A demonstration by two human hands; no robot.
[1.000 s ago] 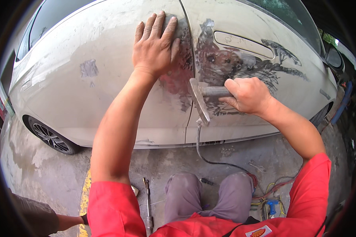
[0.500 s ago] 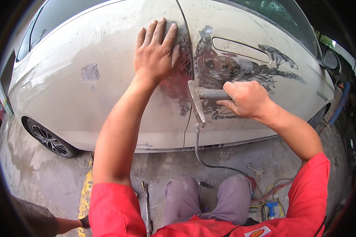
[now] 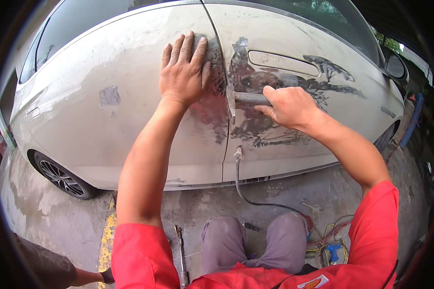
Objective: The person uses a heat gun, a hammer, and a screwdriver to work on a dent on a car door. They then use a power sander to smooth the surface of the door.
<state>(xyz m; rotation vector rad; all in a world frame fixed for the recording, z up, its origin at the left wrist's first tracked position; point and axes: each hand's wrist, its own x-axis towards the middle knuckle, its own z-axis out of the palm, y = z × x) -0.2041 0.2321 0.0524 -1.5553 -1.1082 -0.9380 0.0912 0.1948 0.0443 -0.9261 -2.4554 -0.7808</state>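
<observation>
My left hand (image 3: 183, 72) lies flat on the rear door of a white car (image 3: 125, 130), fingers spread upward, just left of the door gap. In my right hand (image 3: 291, 107) is a hammer, gripped by its grey handle (image 3: 253, 98). Its metal head (image 3: 232, 103) is at the gap between the two doors, a little below and right of my left hand; whether it touches the panel I cannot tell. Around the gap the paint is sanded to dark and reddish patches (image 3: 210, 108). A flush door handle (image 3: 283, 63) sits above the hammer on the front door.
A cable with a clamp end (image 3: 238, 154) is attached low on the front door and runs to tangled hoses and wires (image 3: 330, 238) on the floor. A long metal tool (image 3: 181, 255) lies near my left knee. Another person's leg (image 3: 48, 262) shows at lower left.
The hammer has moved up and toward the door gap, its head now seen more edge-on. My left hand stays flat on the rear door, and the view has shifted slightly.
</observation>
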